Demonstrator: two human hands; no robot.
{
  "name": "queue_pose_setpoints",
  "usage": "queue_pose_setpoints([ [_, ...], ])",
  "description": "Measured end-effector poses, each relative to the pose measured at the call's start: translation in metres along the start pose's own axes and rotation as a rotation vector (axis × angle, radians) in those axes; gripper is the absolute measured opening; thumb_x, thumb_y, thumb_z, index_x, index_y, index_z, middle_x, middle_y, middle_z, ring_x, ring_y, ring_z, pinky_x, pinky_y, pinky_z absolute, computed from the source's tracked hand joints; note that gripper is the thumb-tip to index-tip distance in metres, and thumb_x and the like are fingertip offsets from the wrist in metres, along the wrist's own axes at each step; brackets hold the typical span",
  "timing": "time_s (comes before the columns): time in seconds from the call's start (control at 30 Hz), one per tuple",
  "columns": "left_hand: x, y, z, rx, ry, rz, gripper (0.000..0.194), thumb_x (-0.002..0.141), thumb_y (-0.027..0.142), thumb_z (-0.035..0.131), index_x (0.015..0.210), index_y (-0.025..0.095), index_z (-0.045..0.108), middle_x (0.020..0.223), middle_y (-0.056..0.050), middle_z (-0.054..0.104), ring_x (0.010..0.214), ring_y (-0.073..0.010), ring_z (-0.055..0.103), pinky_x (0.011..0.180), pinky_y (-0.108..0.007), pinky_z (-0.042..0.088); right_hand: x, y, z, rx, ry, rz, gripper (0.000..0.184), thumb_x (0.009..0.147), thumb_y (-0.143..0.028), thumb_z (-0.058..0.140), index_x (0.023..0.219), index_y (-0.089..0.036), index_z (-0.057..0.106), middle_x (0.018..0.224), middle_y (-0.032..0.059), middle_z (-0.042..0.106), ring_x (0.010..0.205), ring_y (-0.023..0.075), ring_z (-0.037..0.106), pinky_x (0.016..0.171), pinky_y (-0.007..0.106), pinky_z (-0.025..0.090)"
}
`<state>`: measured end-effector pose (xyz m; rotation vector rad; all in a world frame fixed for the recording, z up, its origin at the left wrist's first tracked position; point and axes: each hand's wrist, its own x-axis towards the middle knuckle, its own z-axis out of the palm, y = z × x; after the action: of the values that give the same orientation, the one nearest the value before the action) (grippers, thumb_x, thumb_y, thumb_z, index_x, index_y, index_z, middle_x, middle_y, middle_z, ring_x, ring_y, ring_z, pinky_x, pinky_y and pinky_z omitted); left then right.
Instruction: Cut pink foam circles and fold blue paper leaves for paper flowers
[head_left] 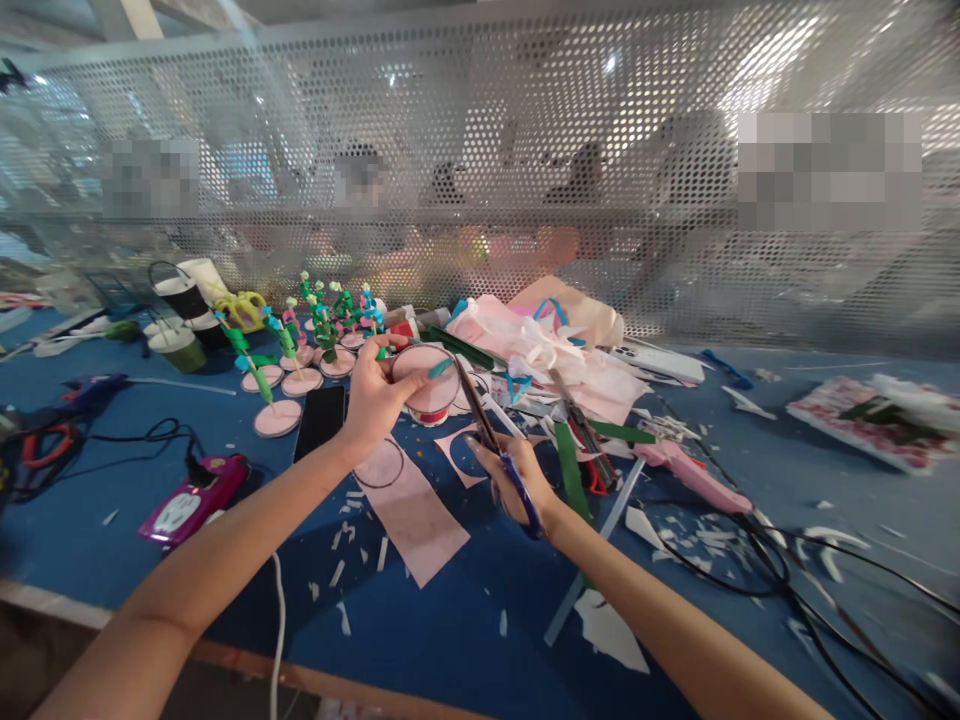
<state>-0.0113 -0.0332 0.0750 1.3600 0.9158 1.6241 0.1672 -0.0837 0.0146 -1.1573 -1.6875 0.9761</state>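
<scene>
My left hand grips a round hoop covered in pale pink material, with the thumb on its face. In my right hand are scissors with blue handles; their blades point up and away, beside the hoop's right edge. Whether the blades touch the hoop, I cannot tell. Below my hands a strip of pink material lies on the table, with a thin bare ring on its far end. A pink offcut with a rounded cut-out rests between my hands.
Small artificial plants on pink round bases stand at the left, near a black phone and a purple power strip. A pink glue gun with black cables lies right. Crumpled pink material is piled before the perforated metal screen.
</scene>
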Motion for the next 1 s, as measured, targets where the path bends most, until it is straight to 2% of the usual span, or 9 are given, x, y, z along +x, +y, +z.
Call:
queue_pose_setpoints([
  [0.17,-0.0002,-0.0003,-0.0008,-0.001,-0.003,-0.007,0.057,0.049,0.029,0.085,0.091,0.019,0.048,0.061,0.004,0.062,0.054,-0.0107,0.059,0.049,-0.02,0.048,0.0009,-0.0001,-0.0009,-0.039,0.015,-0.039,0.041,0.08,-0.05,0.055,0.058,-0.019,0.041,0.05,-0.0043,0.035,0.049,0.0082,0.033,0.044,0.022,0.026],
  [0.3,0.0004,-0.0012,-0.0009,-0.005,-0.001,-0.011,0.056,0.05,0.03,0.084,0.091,0.019,0.048,0.063,0.004,0.061,0.053,-0.0102,0.058,0.049,-0.02,0.049,0.0003,-0.0011,-0.0005,-0.012,-0.01,-0.001,0.043,0.079,-0.053,0.055,0.057,-0.02,0.038,0.048,-0.0048,0.034,0.044,0.0078,0.033,0.041,0.022,0.027],
  [0.5,0.0004,-0.0003,0.0003,-0.013,0.004,-0.006,0.055,0.05,0.03,0.084,0.09,0.019,0.048,0.063,0.004,0.062,0.054,-0.0102,0.059,0.05,-0.02,0.049,-0.0029,-0.0074,0.0018,0.105,-0.065,0.066,0.041,0.082,-0.056,0.051,0.063,-0.021,0.039,0.043,-0.0071,0.031,0.038,0.0082,0.036,0.037,0.021,0.029],
  [0.77,0.0003,-0.0001,0.0012,-0.039,0.002,-0.022,0.056,0.048,0.025,0.084,0.09,0.018,0.048,0.062,0.004,0.063,0.055,-0.0103,0.059,0.051,-0.02,0.049,-0.0027,-0.0046,0.0013,0.098,-0.054,0.076,0.041,0.082,-0.054,0.052,0.062,-0.021,0.039,0.042,-0.0076,0.031,0.036,0.0074,0.036,0.035,0.021,0.03],
  [1.0,-0.0003,0.0002,0.0001,-0.024,0.002,-0.011,0.055,0.049,0.026,0.084,0.09,0.018,0.048,0.064,0.004,0.062,0.056,-0.0104,0.059,0.051,-0.02,0.049,-0.0013,-0.003,-0.0002,0.073,-0.05,0.074,0.037,0.081,-0.052,0.055,0.065,-0.019,0.045,0.042,-0.0074,0.035,0.034,0.0076,0.037,0.033,0.021,0.029],
])
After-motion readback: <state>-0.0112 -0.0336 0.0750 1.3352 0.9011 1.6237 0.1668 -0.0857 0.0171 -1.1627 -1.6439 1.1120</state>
